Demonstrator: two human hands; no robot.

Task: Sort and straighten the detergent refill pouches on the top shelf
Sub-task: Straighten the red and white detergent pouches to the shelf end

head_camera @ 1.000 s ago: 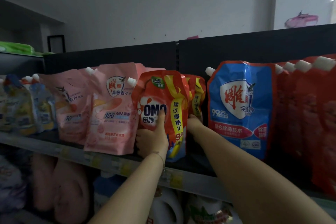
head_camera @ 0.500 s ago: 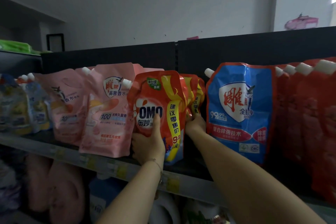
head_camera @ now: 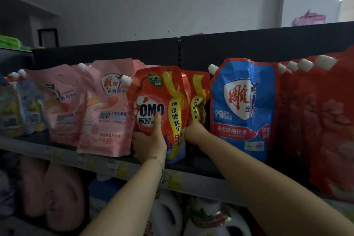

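**Squaring up the OMO pouches**

Mid-row on the top shelf, right of leaning pink pouches: left hand clamped round the front OMO pouch at its lower corner, thumb on its face. Right hand tucked against the rear OMO pouch, fingers hidden, grip unclear. Next, probably: stand both upright and flush, clear of the blue pouch. Dark shelf, yellow tags along its lip; dim room, grey wall behind.
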